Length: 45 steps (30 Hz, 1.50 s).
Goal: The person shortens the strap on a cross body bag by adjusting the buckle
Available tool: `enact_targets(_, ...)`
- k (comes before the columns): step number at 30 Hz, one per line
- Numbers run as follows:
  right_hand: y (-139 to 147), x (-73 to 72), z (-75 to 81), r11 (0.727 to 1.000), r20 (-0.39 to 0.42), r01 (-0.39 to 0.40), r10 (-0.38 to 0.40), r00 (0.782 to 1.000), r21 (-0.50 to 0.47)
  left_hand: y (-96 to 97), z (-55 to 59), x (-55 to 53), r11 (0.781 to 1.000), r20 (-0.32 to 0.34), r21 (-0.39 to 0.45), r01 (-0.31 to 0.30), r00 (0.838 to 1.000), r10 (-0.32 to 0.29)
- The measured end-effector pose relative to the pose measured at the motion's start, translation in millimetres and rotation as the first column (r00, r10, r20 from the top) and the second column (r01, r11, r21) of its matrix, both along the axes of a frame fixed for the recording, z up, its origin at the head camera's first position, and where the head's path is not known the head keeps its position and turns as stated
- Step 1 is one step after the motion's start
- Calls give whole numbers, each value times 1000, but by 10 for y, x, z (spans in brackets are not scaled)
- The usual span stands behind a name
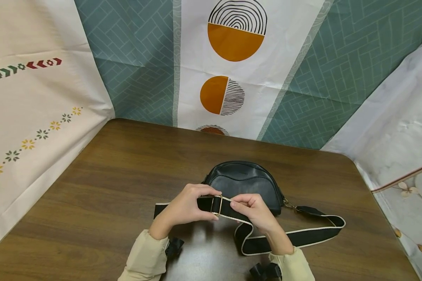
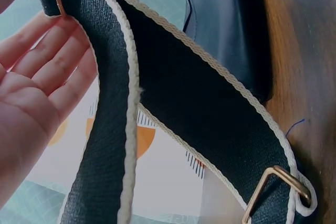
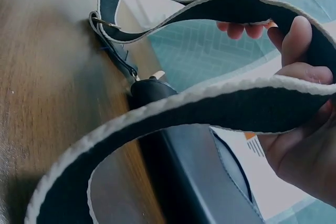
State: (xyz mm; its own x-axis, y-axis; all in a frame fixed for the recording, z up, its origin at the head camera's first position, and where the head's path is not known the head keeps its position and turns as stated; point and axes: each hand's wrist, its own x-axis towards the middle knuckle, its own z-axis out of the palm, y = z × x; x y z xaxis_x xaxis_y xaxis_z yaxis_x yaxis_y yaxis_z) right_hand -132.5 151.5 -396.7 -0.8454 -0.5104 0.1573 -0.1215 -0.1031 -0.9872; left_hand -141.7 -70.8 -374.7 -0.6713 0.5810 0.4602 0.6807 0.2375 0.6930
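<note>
A black handbag strap [image 1: 295, 237] with cream edging runs between my two hands, in front of a black half-moon handbag [image 1: 246, 183]. My left hand [image 1: 186, 207] holds the strap at its gold slide buckle [image 1: 220, 205], thumb below and fingers above. Just right of the buckle, my right hand [image 1: 254, 210] pinches the strap between thumb and fingers. The left wrist view shows strap layers hanging past the left palm [image 2: 39, 85] and another gold rectangular ring [image 2: 262, 190] lower down. In the right wrist view, a loop of strap crosses before the right hand [image 3: 310, 153].
A gold clasp [image 1: 289, 203] joins the strap to the bag's right end. Everything is over a brown wooden table [image 1: 126, 168]. Patterned cloths hang behind it [image 1: 137, 78] and at both sides.
</note>
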Motion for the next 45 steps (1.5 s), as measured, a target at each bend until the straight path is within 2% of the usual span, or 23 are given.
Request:
enact_targets(12, -87, 9, 11, 997, -20, 78, -77, 997, 12, -2, 23, -5, 1000, 42, 8, 12, 999, -12)
enact_targets(22, -182, 8, 32, 998, -35, 64, -64, 997, -9, 45, 40, 9, 1000, 52, -14, 16, 999, -15)
enact_targets(27, -180, 16, 30, 998, -9, 65, -65, 998, 5, 63, 54, 28, 999, 8, -39, 6, 1000, -6)
enact_targets(32, -131, 33, 29, 999, 38, 52, -53, 998, 11, 48, 51, 26, 999, -34, -30, 21, 999, -22)
enact_targets(37, -31, 42, 17, 1000, 61, -1, 1, 998, -15, 2, 48, 10, 1000, -41, 6, 28, 999, -27)
enact_targets(41, 28, 33, 12, 999, 60, -9, 11, 998, -34, -28, 46, -5, 1000, -56, 12, 16, 998, -15)
enact_targets(45, 24, 22, 3, 1000, 32, -4, 5, 999, -30, -33, 41, -5, 1000, -39, -1, 14, 999, -14)
